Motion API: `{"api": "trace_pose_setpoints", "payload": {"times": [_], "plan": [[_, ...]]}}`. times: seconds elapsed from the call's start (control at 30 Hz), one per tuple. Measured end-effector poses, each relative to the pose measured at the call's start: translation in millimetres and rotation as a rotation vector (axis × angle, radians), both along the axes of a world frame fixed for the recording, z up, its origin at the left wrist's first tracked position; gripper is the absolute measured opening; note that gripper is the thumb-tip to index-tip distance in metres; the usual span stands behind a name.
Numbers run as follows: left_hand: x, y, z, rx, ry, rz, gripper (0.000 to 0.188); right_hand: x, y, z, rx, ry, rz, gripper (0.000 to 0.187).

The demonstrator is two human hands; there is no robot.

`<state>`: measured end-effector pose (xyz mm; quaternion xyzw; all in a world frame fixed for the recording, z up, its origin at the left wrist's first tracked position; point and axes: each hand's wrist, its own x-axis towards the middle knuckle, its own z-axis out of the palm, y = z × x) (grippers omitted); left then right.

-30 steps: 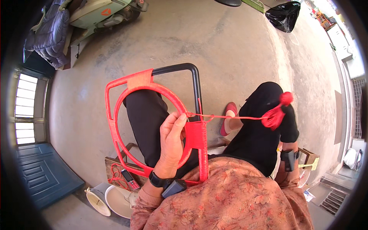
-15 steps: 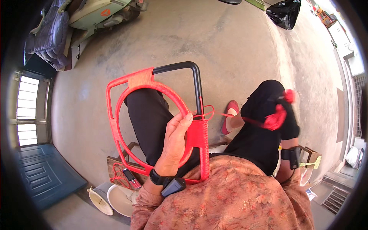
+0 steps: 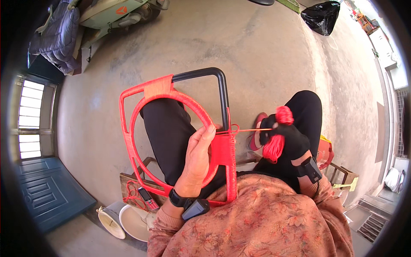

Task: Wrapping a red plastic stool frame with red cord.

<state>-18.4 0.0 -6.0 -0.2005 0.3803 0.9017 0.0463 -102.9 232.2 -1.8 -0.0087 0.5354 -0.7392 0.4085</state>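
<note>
A squarish frame point(image 3: 233, 171) with a ring inside it rests over my left thigh. Red cord wraps most of it, while black tube point(image 3: 192, 74) shows bare at the top right corner. My left hand point(image 3: 197, 156) is closed around the ring's right side, thumb on top. In a black glove, my right hand point(image 3: 290, 139) grips a bundle of red cord point(image 3: 274, 147) above my right knee. From the bundle a strand point(image 3: 252, 129) runs taut to the frame's right bar, where a small loop stands near the edge of the wrapping.
Beside my left hip, a wooden bench or stool point(image 3: 128, 184) carries a mobile phone point(image 3: 147, 198) and loose red cord. Pale buckets point(image 3: 112, 223) stand below it. A scooter point(image 3: 111, 17) is at the far left, a black plastic bag point(image 3: 322, 18) at the far right.
My right hand has swung left with the cord bundle, from outside my right knee toward the frame. The slack strand is now straight. My left hand and the frame have barely shifted.
</note>
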Motion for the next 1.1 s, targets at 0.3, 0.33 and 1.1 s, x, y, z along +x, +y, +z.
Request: {"api": "trace_pose_setpoints", "payload": {"times": [0.3,0.33,1.1], "plan": [[-2.0,4.6,14.2,0.057,-0.026,-0.049,0.024,-1.2,-10.2,6.9,-0.763,-0.191,-0.353,0.024],[-2.9,5.5,17.5,0.077,-0.03,-0.052,0.024,-2.7,-8.9,5.1,-0.798,-0.28,-0.375,0.024],[3.7,3.3,-0.1,-0.117,0.078,0.046,0.039,-36.7,-9.3,48.8,0.689,0.915,-0.418,0.028]]}}
